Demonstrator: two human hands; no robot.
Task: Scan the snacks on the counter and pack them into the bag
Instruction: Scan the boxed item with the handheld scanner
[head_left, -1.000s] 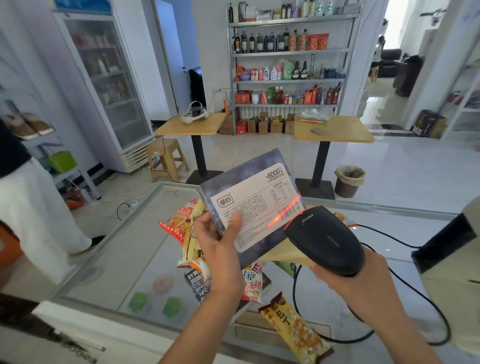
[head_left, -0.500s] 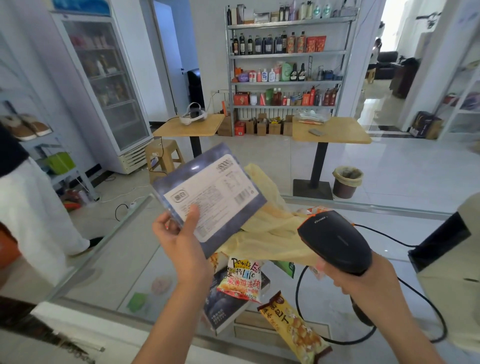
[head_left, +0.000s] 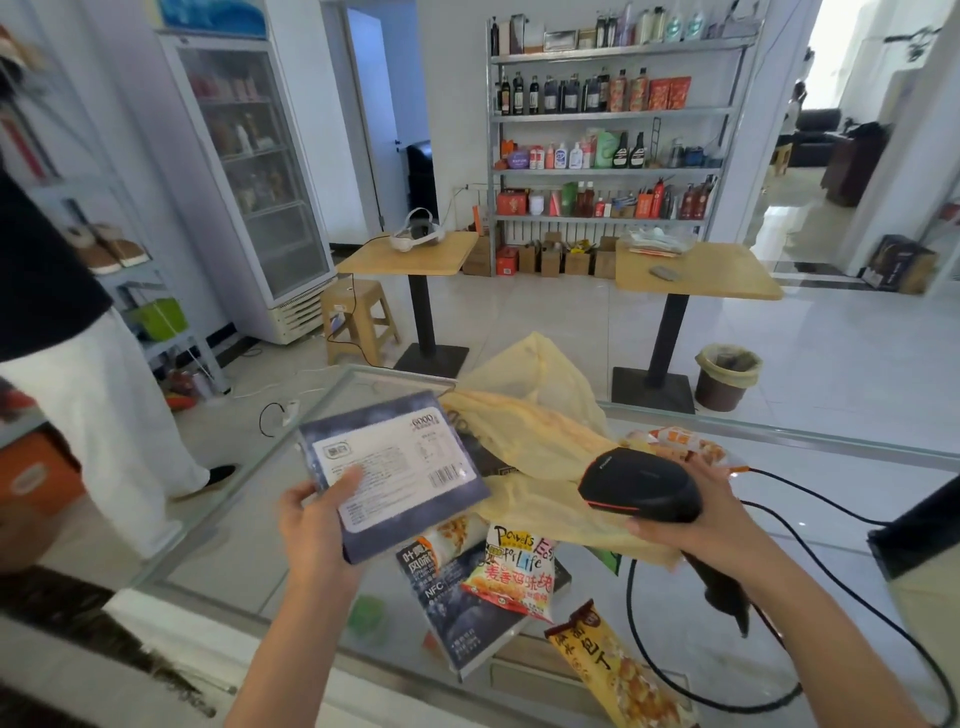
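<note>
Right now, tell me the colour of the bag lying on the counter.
Pale yellow: the bag is a thin, crumpled plastic one, and it shows best in the head view.

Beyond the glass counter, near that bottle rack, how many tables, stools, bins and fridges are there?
Tables: 2
Stool: 1
Bin: 1
Fridge: 1
Total: 5

Glass counter (head_left: 218, 525), glossy; matt black plastic scanner (head_left: 641, 486); thin crinkled yellow plastic bag (head_left: 524, 431) (snack packets (head_left: 511, 577) shiny).
</note>
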